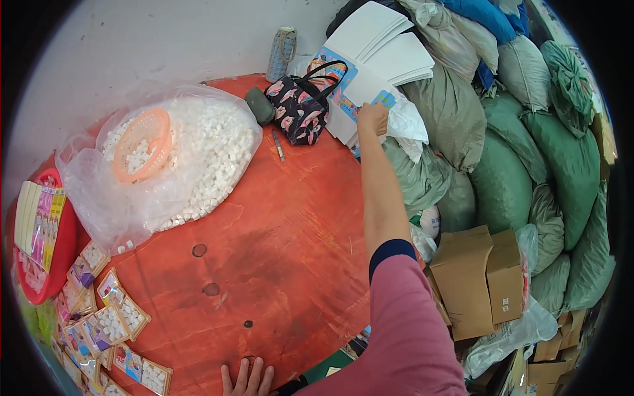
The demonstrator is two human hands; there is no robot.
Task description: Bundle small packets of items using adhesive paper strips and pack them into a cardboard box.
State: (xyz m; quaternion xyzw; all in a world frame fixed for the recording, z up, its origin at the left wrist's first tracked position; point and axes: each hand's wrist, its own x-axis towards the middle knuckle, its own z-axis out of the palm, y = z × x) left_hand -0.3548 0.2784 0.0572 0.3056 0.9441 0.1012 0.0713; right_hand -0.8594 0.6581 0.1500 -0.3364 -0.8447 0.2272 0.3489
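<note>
My right arm is stretched far across the red table (297, 218). At its end my right hand (373, 119) is closed on the edge of a blue printed card (385, 99), beside a pile of printed and white sheets (370, 30). My left hand (247, 379) rests flat near the table's front edge, fingers apart and holding nothing. Just left of the sheets sits a black handbag with a pink pattern (297, 109). A large clear plastic bag (99, 191) of small white cubes (218, 152) lies at the left, with an orange plastic basket (163, 125) in it.
Several small packs of white cubes (111, 323) are piled at the left front, near a red basin (58, 241) with printed cards (41, 218). A pen (278, 145), a grey-green pouch (259, 105) and a bottle (281, 54) are farther back. Green sacks (502, 171) and cardboard boxes (465, 280) crowd the right.
</note>
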